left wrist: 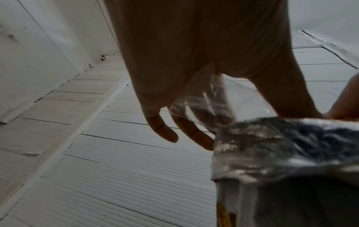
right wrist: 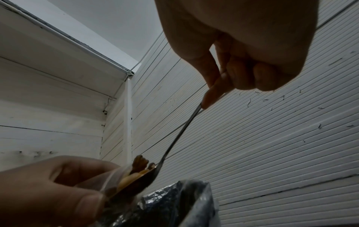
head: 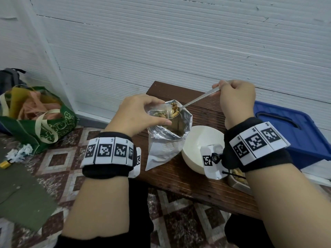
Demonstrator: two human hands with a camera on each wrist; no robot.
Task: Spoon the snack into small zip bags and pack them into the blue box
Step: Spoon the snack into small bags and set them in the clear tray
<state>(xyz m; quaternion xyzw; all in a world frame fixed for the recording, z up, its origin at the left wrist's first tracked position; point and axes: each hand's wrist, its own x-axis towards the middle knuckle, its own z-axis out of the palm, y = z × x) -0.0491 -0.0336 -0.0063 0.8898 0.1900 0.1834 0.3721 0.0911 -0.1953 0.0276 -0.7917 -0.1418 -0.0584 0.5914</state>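
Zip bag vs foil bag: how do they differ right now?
The zip bag is small and clear; the foil bag is bigger and silver. The left hand holds the zip bag in the air; the foil bag stands on the bench. The spoon tips snack into the zip bag, above the foil bag's mouth. Both are open.

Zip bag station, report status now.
Left hand holds zip bag open. Right hand tips loaded spoon in. Blue box lidded.
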